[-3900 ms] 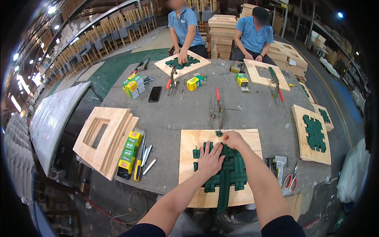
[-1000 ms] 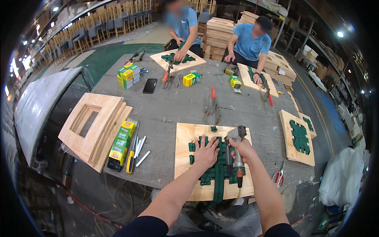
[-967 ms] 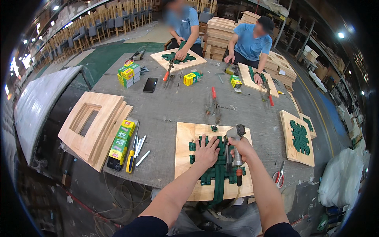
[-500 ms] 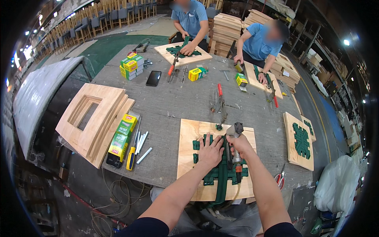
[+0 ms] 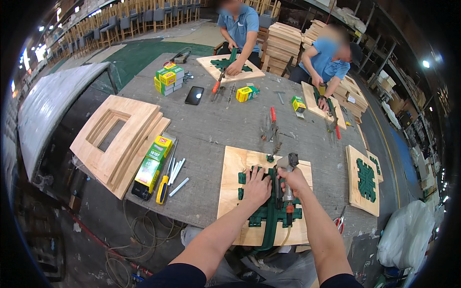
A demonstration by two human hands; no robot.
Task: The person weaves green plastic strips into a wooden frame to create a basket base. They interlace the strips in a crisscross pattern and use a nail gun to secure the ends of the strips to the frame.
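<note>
A wooden frame panel [image 5: 233, 161] lies in front of me at the table's near edge, with dark green webbing straps [image 5: 270, 230] woven across its middle. My left hand [image 5: 257, 186] rests palm down on the webbing, its fingers spread and slightly bent, holding nothing. In my right hand [image 5: 295, 182] is a grey and black pneumatic staple gun [image 5: 287, 165], gripped by its handle. Its black magazine stands over the long middle strap, beside my left fingertips. An orange hose fitting [image 5: 290, 209] hangs from the handle's end. The gun's contact with the strap is hidden.
Beyond the panel lies a red-handled clamp tool [image 5: 273, 129]. Stacked wooden frames [image 5: 139, 120], staple boxes [image 5: 151, 163], a yellow screwdriver [image 5: 162, 189] and white sticks [image 5: 177, 187] are left. Right are webbed panels [image 5: 355, 180] and scissors [image 5: 340, 222]. Two co-workers in blue work across the table.
The view has shifted a little. My left fingers are slightly more bent on the webbing; the staple gun stays at the strap. The right co-worker's tool has moved over their panel.
</note>
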